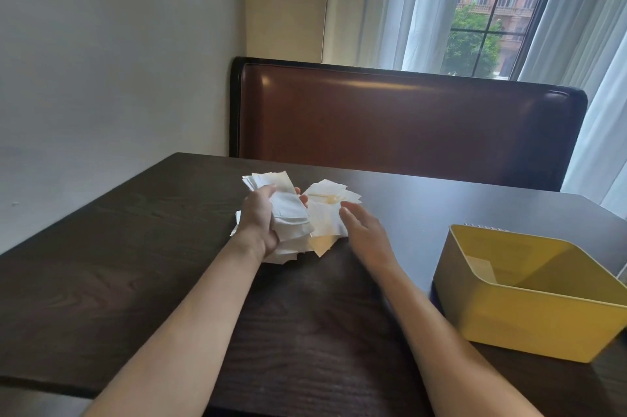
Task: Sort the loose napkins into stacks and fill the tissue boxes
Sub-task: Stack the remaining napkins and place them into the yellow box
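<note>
On the dark wood-grain worktop, toward its middle, lies a loose pile of white napkins, some fanned out flat and a few overlapping at odd angles. The left hand holds a thick stack of napkins just above the left part of that pile; its fingers are curled round the stack from the left, with the thumb across the near face and fingertips showing at the stack's right edge. More sheets of the stack stick out above the hand at the far end and below the wrist at the near end.

The right hand hovers just right of the pile, palm turned toward it, its fingers straight and loosely spread, tips at the edge of the loose sheets; whether they touch the paper I cannot tell. It holds nothing.

Near the right edge of the worktop stands an open yellow box, well apart from the pile, with one pale sheet lying against its inner wall. Beyond the far edge of the worktop is a brown padded seat back, and behind it a window with pale curtains.
</note>
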`<act>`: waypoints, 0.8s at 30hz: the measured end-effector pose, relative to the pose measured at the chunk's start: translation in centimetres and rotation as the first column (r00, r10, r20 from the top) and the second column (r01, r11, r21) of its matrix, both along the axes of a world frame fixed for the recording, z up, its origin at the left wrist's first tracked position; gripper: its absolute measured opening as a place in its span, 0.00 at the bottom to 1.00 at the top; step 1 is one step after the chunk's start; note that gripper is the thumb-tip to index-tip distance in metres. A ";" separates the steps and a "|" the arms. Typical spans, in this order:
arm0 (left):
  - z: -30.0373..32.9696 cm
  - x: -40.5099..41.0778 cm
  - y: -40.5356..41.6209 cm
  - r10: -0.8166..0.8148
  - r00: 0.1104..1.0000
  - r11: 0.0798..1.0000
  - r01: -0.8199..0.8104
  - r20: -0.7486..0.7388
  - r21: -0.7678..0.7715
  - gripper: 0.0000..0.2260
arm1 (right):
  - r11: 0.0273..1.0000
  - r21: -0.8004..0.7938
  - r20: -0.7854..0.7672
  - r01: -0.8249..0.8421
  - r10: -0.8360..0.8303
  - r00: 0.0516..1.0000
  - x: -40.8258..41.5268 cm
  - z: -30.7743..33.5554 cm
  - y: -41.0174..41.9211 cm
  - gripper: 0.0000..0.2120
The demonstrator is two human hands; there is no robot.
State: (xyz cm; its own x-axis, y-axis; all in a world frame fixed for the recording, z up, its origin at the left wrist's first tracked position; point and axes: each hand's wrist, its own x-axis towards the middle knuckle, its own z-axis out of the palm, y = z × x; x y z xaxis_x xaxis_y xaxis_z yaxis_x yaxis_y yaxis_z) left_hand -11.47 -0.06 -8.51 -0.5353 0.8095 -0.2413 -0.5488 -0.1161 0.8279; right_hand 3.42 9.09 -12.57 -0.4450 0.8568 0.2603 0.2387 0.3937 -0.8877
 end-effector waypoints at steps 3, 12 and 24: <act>-0.3 -0.1 0.0 -0.037 0.999 0.996 0.038 0.013 -0.083 0.18 | 0.989 -0.080 0.073 -0.121 0.127 0.989 -0.4 0.0 -0.1 0.20; -0.5 0.3 -0.2 -0.150 0.986 0.976 0.135 -0.078 -0.170 0.20 | 0.989 0.023 0.032 -0.144 0.143 0.989 -0.9 0.0 0.8 0.16; -0.2 0.8 -0.4 -0.153 0.984 0.988 0.155 0.094 -0.006 0.17 | 0.998 -0.001 0.148 0.058 -0.057 0.987 0.7 0.2 1.4 0.04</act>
